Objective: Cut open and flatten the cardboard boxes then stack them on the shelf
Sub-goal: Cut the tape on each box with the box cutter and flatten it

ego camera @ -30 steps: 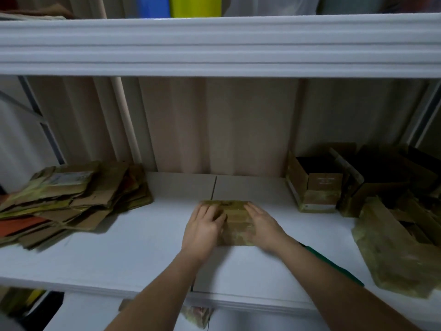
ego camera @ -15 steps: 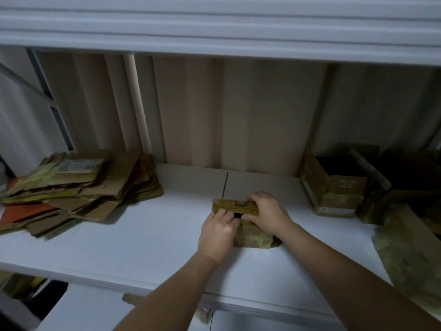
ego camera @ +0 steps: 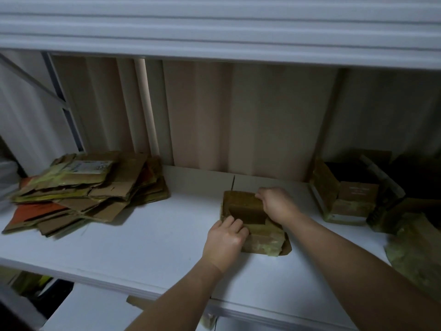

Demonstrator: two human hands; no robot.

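Observation:
A small brown cardboard box [ego camera: 245, 210] with yellowish tape sits in the middle of the white shelf [ego camera: 152, 237]. Its far flap stands lifted and the inside shows. My right hand [ego camera: 274, 203] grips the raised flap at its right end, fingers curled over the edge. My left hand [ego camera: 224, 240] grips the near left side of the box, fingers hooked into the opening. A pile of flattened cardboard [ego camera: 88, 189] lies on the shelf at the left.
Open, unflattened boxes [ego camera: 346, 194] crowd the shelf's right end, with a crumpled taped sheet [ego camera: 415, 254] in front of them. Another shelf board [ego camera: 214, 29] hangs low overhead. A curtain-like back wall [ego camera: 238, 115] closes the rear.
The box was pressed flat under both hands; now its far flap is pulled up and the box is opened out. The camera has tilted down and closer.

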